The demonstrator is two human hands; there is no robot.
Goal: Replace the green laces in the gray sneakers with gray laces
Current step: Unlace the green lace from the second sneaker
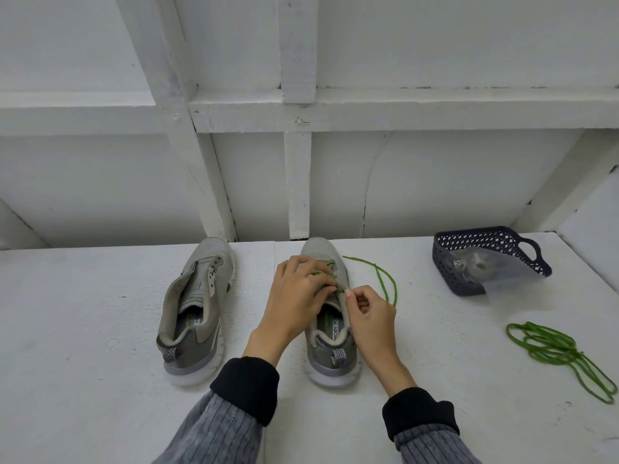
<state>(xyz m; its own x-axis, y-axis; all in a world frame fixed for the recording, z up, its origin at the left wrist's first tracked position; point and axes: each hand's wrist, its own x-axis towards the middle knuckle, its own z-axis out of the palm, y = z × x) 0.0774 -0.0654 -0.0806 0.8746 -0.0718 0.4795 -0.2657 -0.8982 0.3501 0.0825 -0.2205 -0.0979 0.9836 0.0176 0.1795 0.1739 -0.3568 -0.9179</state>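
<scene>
Two gray sneakers stand on the white table, toes pointing to 12 o'clock. The left sneaker has no lace in its eyelets. The right sneaker is at the centre and has a green lace in its upper eyelets; the free end of this lace lies on the table toward 2 o'clock from the shoe.

The left hand rests on top of the right sneaker, with its fingers curled over the laced part and touching the green lace there. The right hand is just beside the shoe's tongue; its thumb and forefinger pinch the green lace at an eyelet.

At 2 o'clock a dark blue basket with a pierced wall stands tilted on the table. Inside it lies a clear plastic bag, which sticks out over the rim; it holds something grayish, which I cannot identify.

At 4 o'clock a second green lace lies loose in loops on the table, well apart from both shoes.
</scene>
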